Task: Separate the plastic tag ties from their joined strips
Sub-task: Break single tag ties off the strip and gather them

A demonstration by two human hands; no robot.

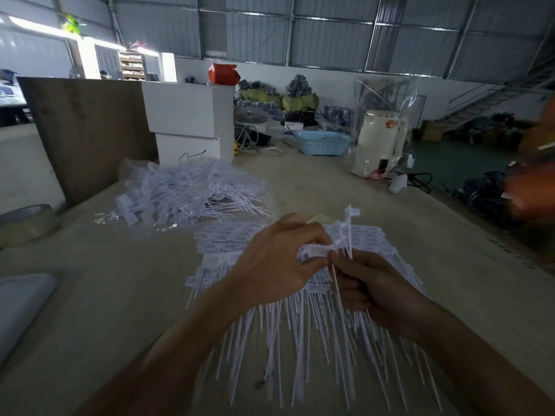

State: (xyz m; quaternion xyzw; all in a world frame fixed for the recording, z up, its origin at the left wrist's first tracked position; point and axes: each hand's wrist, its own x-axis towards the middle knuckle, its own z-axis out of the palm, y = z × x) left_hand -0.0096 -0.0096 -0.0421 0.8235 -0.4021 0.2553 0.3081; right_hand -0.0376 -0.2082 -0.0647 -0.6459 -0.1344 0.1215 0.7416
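Your left hand [270, 259] grips a joined strip [318, 250]; right hand [366, 283] pinches one tie [336, 283]. Loose pile [192, 193] far left; many strips [300, 325] remain.

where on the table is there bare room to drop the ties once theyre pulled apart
Bare table lies left of the left hand, between the joined strips and the tape roll. More lies right of the strips, before the table edge. Crowded: the loose tie pile and the far end around the blue basket.
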